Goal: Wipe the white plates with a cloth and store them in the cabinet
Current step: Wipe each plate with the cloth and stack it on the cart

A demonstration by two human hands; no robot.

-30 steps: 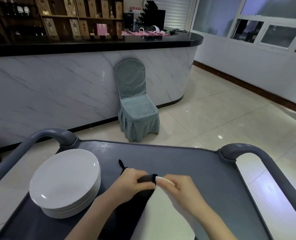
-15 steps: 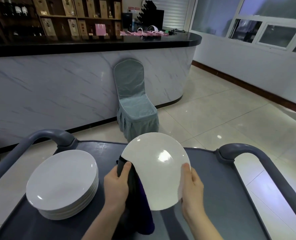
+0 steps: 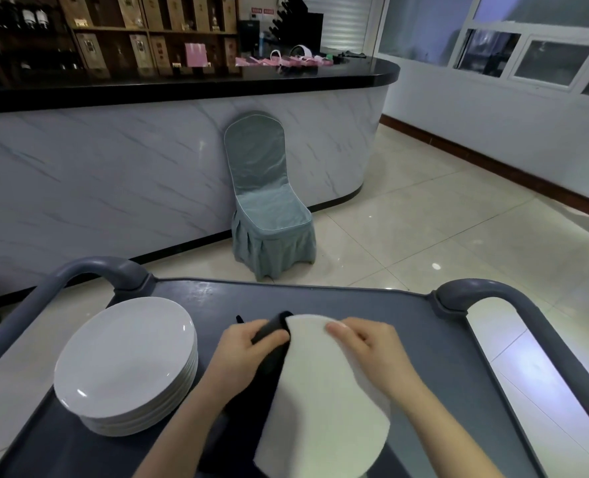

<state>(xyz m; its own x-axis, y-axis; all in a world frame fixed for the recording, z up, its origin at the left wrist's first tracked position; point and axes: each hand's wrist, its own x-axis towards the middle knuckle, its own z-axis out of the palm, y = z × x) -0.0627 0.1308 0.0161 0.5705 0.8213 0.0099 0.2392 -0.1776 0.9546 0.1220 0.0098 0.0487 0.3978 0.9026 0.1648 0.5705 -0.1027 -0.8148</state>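
The white plate (image 3: pixel 320 408) now lies low toward the person with its dull side up; half a second ago its shiny face stood upright. The left grip (image 3: pixel 248 346) pinches the dark cloth (image 3: pixel 272 360) over the far left rim. Just beside it, the right grip (image 3: pixel 372 346) curls on the far rim. I judge that wiping continues and storing has not begun. Left of the left grip, the stack of plates (image 3: pixel 124 360) waits on the cart (image 3: pixel 320 298).

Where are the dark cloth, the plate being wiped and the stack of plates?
dark cloth (image 3: pixel 269 370): head view, on the fold beside the held plate's left edge.
plate being wiped (image 3: pixel 324 401): head view, on the middle of its white face.
stack of plates (image 3: pixel 124 357): head view, on the middle of the top plate.
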